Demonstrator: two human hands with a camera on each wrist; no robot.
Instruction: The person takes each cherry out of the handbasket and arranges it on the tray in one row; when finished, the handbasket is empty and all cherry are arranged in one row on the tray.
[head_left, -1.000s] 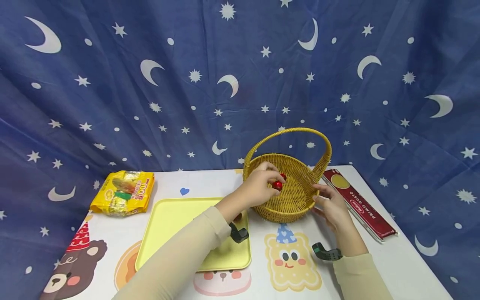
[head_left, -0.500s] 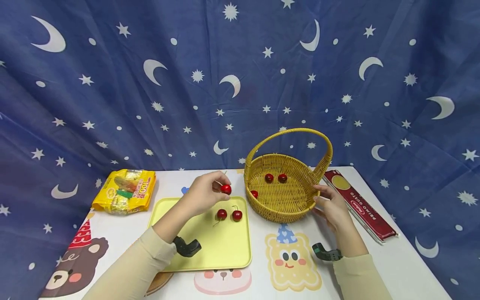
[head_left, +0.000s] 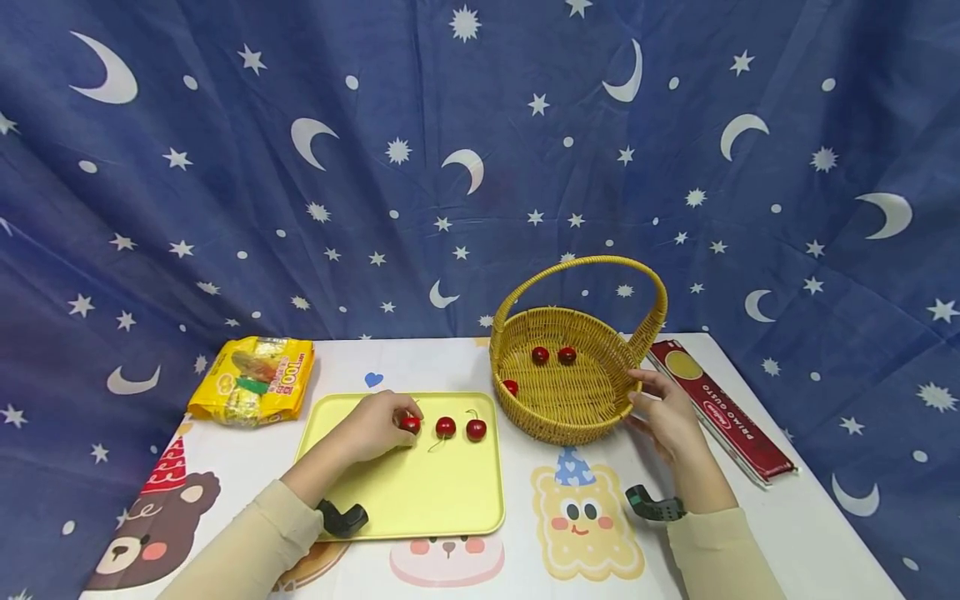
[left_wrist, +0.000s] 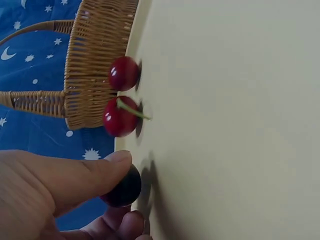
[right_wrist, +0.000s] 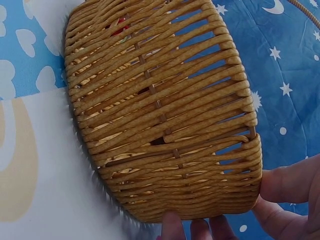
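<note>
My left hand (head_left: 381,427) pinches a dark red cherry (head_left: 410,424) between thumb and fingers, close over the yellow tray (head_left: 405,500). In the left wrist view the thumb overlaps the cherry (left_wrist: 128,189). Two more cherries lie in a row to its right on the tray: one with a stem (head_left: 446,427), the other beside it (head_left: 476,429). Near the basket's right side, my right hand (head_left: 663,412) grips the rim of the woven basket (head_left: 558,429), thumb and fingers on either side. Three cherries are inside, two at the back (head_left: 540,356) and one at the left wall (head_left: 511,387).
A yellow snack bag (head_left: 253,383) lies at the back left. Right of the basket is a long red pasta packet (head_left: 720,408). The basket's tall arched handle (head_left: 592,260) rises over it. Behind the table hangs a blue star-and-moon curtain (head_left: 375,167).
My left hand has moved left from over the basket, holding a cherry, and come down to the tray's back part. My right hand has stayed on the basket.
</note>
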